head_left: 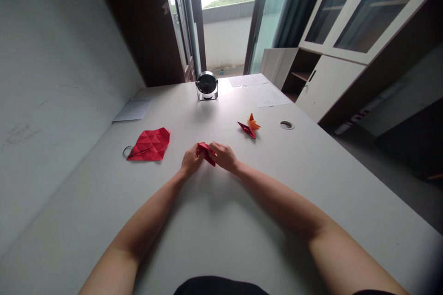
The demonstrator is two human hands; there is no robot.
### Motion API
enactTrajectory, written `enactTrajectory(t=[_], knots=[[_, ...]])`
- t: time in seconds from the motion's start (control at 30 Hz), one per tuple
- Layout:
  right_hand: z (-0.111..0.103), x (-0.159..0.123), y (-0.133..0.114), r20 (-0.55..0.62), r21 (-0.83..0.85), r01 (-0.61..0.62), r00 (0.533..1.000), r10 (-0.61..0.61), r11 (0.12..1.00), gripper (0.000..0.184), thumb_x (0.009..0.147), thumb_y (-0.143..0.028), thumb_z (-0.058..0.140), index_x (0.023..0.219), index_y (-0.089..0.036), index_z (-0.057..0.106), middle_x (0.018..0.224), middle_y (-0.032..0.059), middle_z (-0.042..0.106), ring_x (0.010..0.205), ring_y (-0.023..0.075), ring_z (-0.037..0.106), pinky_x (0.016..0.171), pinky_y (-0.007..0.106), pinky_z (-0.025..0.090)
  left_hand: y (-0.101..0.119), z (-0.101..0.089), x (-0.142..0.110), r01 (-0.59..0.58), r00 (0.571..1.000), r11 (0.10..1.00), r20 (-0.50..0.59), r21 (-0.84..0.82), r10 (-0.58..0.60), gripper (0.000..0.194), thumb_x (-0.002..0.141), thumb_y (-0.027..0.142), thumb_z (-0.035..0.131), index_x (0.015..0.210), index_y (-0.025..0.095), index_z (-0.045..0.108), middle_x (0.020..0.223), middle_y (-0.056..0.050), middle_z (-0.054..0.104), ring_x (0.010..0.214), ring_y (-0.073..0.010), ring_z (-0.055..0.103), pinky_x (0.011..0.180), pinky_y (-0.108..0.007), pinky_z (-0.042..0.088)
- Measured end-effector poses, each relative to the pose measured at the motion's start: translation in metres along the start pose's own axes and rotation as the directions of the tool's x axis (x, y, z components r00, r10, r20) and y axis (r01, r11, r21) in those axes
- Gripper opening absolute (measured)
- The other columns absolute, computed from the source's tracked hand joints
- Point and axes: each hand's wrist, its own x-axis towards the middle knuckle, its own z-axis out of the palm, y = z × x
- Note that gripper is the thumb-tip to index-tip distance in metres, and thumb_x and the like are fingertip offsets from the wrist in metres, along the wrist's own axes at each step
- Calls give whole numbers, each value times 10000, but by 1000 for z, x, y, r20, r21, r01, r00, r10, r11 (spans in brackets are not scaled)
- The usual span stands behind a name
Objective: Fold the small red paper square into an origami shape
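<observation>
A small folded red paper piece [206,153] lies between both hands near the middle of the white table [221,221]. My left hand [191,161] pinches its left side with closed fingers. My right hand [224,155] grips its right side, fingers curled over it. To the left rests a creased red paper sheet [151,144] with a pair of scissors [132,151] lying on its near left edge. Farther right sit a finished red origami figure [246,129] and an orange origami figure [253,122], touching each other.
A small round clock on a metal stand [206,85] is at the table's far side. White paper sheets [134,109] lie far left and others [265,94] far right. A round cable hole [286,125] is right of the origami. A wall runs along the left, cabinets [325,83] stand right.
</observation>
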Motion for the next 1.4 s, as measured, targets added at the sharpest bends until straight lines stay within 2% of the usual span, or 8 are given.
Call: enactTrajectory(t=[0.2,0.37,0.5,0.63,0.77,0.97,1.27,1.4], knots=[[1,0,-3,-10,-35,104,994,-104,994,93,925,-159,494,862,-196,552,846,28,628,700,127,504,630,226,334,-4,2,2,38,999,993,-11,-109,-40,337,900,304,515,1183,238,687,986,-50,766,839,-224,683,787,-319,495],[-2,0,-3,-78,-15,-6,997,5,1000,80,922,-171,500,881,-198,563,852,34,636,697,137,521,652,236,356,-2,1,1,45,999,984,-22,-173,-50,378,931,354,477,1252,254,650,1052,-62,750,854,-222,675,779,-337,504],[1,1,-1,-50,59,-109,992,112,992,122,894,-184,538,998,-216,594,922,32,673,730,147,573,662,236,383,2,3,0,57,998,977,36,-206,-51,443,950,406,459,1356,271,574,1156,-59,723,932,-226,682,844,-364,528],[4,1,4,-37,150,-214,974,222,965,169,879,-206,574,1039,-220,624,951,35,702,804,172,630,721,254,445,6,4,0,-26,995,984,94,-176,43,491,953,425,476,1417,272,521,1281,-51,676,1113,-254,652,988,-408,498],[4,1,11,-25,213,-210,975,220,954,265,891,-177,544,1120,-228,667,1091,55,720,913,188,666,829,284,486,7,3,0,-66,990,992,118,-108,78,563,960,461,472,1482,251,459,1399,-77,606,1222,-275,608,1068,-434,455],[9,2,15,12,248,-251,967,256,936,381,847,-146,573,1204,-221,682,1116,58,730,927,195,674,864,296,506,6,2,-2,-98,987,995,127,-14,99,573,996,463,366,1517,228,420,1464,-82,552,1390,-276,477,1157,-445,379],[5,1,13,8,302,-230,971,239,925,414,834,-114,536,1198,-222,700,1105,70,739,948,212,677,864,314,510,10,4,-3,-97,990,986,87,-134,109,481,889,293,550,1365,242,603,1309,-79,668,1303,-285,556,1147,-441,386],[11,3,18,55,512,-321,938,342,797,371,800,-155,566,1138,-224,701,872,23,751,775,179,661,759,297,520,1,5,1,-18,999,959,21,-281,25,452,856,237,542,1294,246,654,1266,-61,692,1139,-258,648,1012,-395,489]])
